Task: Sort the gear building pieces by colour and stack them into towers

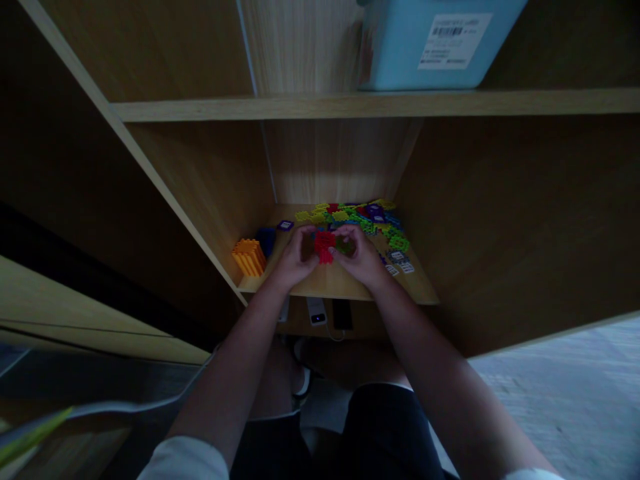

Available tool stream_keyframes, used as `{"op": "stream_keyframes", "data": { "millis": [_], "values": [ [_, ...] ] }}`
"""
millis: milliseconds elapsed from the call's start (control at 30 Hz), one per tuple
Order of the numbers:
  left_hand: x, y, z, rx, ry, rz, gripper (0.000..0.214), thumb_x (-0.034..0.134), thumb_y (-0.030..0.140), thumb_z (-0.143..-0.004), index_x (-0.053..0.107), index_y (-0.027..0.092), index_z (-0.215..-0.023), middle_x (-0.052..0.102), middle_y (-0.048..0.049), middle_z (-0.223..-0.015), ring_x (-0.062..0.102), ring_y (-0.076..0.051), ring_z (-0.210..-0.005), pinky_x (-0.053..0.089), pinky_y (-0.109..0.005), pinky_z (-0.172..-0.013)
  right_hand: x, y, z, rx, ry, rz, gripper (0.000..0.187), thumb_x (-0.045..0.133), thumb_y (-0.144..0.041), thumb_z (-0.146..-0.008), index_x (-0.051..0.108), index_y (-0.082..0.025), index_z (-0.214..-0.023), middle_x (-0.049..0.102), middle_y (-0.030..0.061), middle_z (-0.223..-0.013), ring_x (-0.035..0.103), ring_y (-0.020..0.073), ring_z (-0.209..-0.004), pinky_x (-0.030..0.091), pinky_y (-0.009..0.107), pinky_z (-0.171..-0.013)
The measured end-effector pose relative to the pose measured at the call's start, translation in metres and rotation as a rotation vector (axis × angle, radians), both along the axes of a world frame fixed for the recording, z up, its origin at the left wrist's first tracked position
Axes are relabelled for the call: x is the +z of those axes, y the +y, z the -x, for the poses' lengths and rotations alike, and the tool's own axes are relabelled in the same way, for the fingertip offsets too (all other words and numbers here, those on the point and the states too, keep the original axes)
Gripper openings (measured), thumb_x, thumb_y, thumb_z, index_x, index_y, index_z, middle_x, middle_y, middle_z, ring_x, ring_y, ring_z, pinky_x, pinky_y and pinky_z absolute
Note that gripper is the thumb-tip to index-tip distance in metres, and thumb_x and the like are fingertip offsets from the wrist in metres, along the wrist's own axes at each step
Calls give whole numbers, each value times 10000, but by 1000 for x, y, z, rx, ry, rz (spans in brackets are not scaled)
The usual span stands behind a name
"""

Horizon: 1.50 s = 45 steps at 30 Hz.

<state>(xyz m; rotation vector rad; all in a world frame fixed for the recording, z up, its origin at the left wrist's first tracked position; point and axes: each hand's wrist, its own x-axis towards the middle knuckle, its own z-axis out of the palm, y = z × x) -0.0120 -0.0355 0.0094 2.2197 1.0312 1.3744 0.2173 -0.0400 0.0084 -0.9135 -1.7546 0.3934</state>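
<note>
Between my two hands, over the middle of the shelf, are red plastic interlocking pieces (325, 245). My left hand (299, 257) grips them from the left with curled fingers. From the right, my right hand (357, 252) closes on the same red pieces, its thumb against their lower part. A stack of orange interlocking pieces (249, 258) stands at the shelf's left side, with a dark blue stack (266, 241) beside it. Behind my hands lies a loose pile of yellow, green, red and purple pieces (345, 215). How the red pieces join is too small to make out.
The wooden shelf (330, 287) has side walls and an upper board (350, 107) bearing a light blue bin (400, 53). White printed cards (400, 268) lie at the right. Below sit a white device (316, 310) and a black one (342, 313) with a cable.
</note>
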Motion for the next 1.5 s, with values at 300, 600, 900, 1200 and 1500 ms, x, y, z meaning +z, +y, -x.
{"op": "stream_keyframes", "data": {
  "millis": [300, 600, 900, 1200, 1500],
  "values": [
    [-2, 1, 0, -46, 4, 64, 635, 758, 213, -920, 486, 239, -1493, 642, -166, -1523, 632, -317, -1454, 491, -587, -1273, -1, 2, -3, -9, -42, -3, 446, 794, -412, -933, 575, -291, -1303, 776, 92, -1267, 725, 276, -1114, 607, 504, -1008],
    [-1, 0, -1, -30, 15, 44, 619, 757, 197, -923, 486, 233, -1479, 681, -159, -1458, 667, -308, -1404, 529, -558, -1227, -3, 2, -2, -9, -46, -1, 455, 798, -438, -938, 578, -295, -1311, 768, 88, -1275, 721, 276, -1113, 605, 497, -1012],
    [-2, 0, -2, -26, 10, 52, 592, 755, 228, -949, 488, 223, -1478, 672, -168, -1455, 673, -303, -1387, 561, -538, -1185, 0, 1, -2, -2, -67, -25, 419, 797, -440, -941, 597, -291, -1278, 755, 94, -1277, 718, 274, -1090, 616, 496, -996],
    [2, -2, -1, -25, 33, 72, 587, 738, 251, -957, 481, 220, -1483, 667, -166, -1471, 668, -314, -1392, 540, -560, -1208, 2, -1, -2, 20, -79, 24, 428, 780, -438, -947, 595, -287, -1302, 744, 103, -1317, 704, 285, -1136, 597, 515, -1041],
    [0, -1, -1, -39, 6, 76, 603, 747, 234, -945, 483, 230, -1487, 659, -162, -1485, 657, -313, -1409, 528, -566, -1225, 0, -1, -2, 51, -65, 32, 435, 756, -440, -967, 578, -290, -1334, 736, 109, -1350, 705, 290, -1170, 579, 514, -1059]
  ]
}}
